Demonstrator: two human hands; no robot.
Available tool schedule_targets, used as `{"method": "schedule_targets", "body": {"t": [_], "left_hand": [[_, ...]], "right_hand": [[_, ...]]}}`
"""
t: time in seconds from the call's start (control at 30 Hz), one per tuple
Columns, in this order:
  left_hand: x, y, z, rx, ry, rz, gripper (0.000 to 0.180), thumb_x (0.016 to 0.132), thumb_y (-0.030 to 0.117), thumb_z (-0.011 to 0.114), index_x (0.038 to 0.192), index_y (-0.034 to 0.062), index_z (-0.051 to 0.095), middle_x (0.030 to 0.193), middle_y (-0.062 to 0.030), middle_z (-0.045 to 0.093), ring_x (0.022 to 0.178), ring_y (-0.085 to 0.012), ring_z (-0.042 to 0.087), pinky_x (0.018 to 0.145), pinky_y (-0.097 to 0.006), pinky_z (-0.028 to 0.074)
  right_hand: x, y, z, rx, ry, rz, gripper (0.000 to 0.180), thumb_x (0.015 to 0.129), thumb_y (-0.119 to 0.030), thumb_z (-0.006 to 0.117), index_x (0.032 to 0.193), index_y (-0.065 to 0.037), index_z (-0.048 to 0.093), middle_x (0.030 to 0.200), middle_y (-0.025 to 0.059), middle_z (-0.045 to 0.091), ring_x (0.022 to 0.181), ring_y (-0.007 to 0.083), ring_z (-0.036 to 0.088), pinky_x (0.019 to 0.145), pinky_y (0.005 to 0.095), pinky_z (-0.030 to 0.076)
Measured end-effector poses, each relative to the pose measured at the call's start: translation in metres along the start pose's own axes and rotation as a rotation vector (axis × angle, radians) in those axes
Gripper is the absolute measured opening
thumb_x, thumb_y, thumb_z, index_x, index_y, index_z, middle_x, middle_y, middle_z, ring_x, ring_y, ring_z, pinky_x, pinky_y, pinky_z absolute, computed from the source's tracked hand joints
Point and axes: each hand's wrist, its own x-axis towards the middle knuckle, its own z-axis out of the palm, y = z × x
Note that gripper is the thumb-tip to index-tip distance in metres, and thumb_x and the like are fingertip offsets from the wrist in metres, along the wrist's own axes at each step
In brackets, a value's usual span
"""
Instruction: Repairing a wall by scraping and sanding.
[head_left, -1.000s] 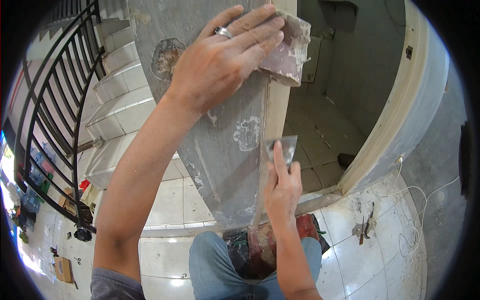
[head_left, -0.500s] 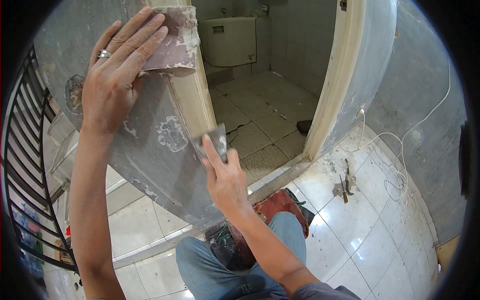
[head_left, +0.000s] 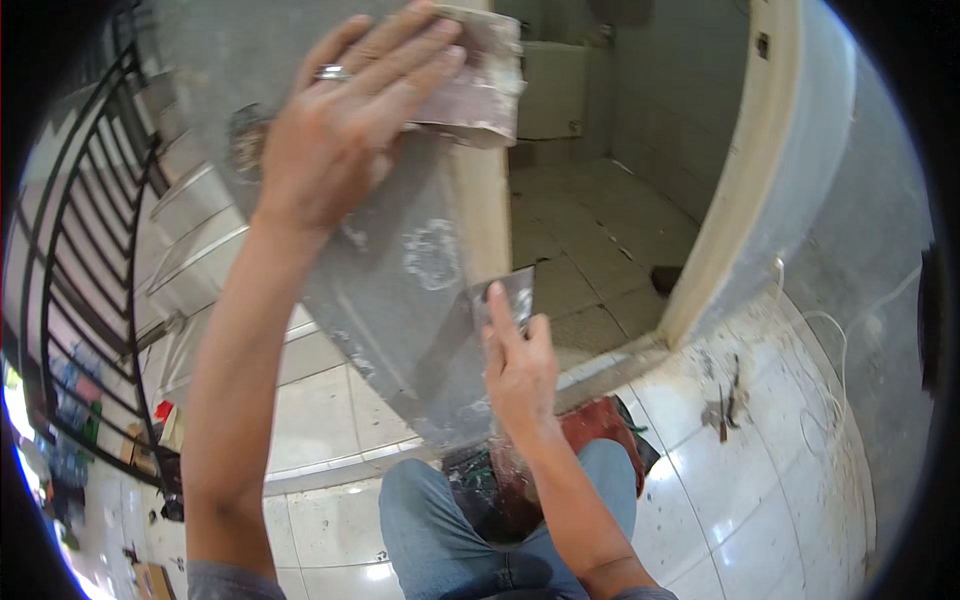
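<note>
Both hands are occupied: the mauve, putty-crusted piece (head_left: 475,108) is held under the spread fingers of the left hand (head_left: 335,140), whose thumb and underside are hidden, so how firmly it is gripped cannot be told. By the right hand (head_left: 525,370) a flat metal scraper (head_left: 518,290) is gripped, with the forefinger laid out along the blade and the other fingers curled.

The step in hand is judged to be scraping or filling along the edge of the grey wall (head_left: 390,290), where it is met by the pale door frame (head_left: 485,205). For the next move, the blade needs to be kept flat and evenly pressed along that edge, while the mauve piece is kept level and out of the way.

The scraper is placed nearer and right of the left hand, over the wall's right edge; whether full contact is made cannot be told. Its blade is dull and smeared. The mauve piece is seen farther off, overlapping the door frame; it is bent, and its right side is thickly coated with whitish material. The wall is marked by a rough white patch (head_left: 430,255) and, farther left, by a broken hole (head_left: 247,145).
</note>
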Motion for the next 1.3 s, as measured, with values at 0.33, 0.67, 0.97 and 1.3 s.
{"method": "schedule_targets", "body": {"t": [0.33,0.67,0.97,1.3], "left_hand": [[0.050,0.040,-0.068,0.241,-0.655,-0.319,0.040,0.088,0.008,0.064,0.126,0.0148,0.072,0.143,0.0035,0.065,0.143,-0.0126,0.050,0.122,-0.041,0.035],[0.053,0.028,-0.061,0.284,-0.591,-0.287,0.035,0.095,0.014,0.058,0.126,0.0178,0.073,0.141,0.0053,0.066,0.140,-0.0112,0.053,0.123,-0.040,0.035],[0.054,0.029,-0.062,0.297,-0.609,-0.285,0.034,0.094,0.014,0.059,0.125,0.0174,0.073,0.141,0.0051,0.066,0.141,-0.0112,0.052,0.123,-0.040,0.035],[0.053,0.028,-0.062,0.313,-0.601,-0.272,0.033,0.094,0.014,0.060,0.123,0.0172,0.074,0.141,0.0047,0.066,0.140,-0.0112,0.053,0.123,-0.039,0.035]], "right_hand": [[0.039,-0.010,-0.010,-0.093,0.068,-0.119,0.053,0.097,-0.017,0.068,0.149,-0.025,0.058,0.085,0.0144,0.048,0.062,0.0348,0.054,0.057,0.0452,0.050],[0.060,-0.033,-0.019,-0.140,0.066,-0.121,0.052,0.100,-0.015,0.066,0.150,-0.024,0.058,0.085,0.0132,0.046,0.060,0.0318,0.052,0.056,0.0449,0.048],[0.071,-0.051,-0.025,-0.104,0.061,-0.064,0.053,0.098,-0.005,0.066,0.149,-0.020,0.059,0.081,0.0121,0.041,0.066,0.0283,0.047,0.062,0.0403,0.044],[0.075,-0.050,-0.023,-0.177,0.083,-0.090,0.054,0.099,-0.016,0.067,0.151,-0.024,0.056,0.087,0.0137,0.046,0.060,0.0308,0.052,0.055,0.0444,0.047]]}}
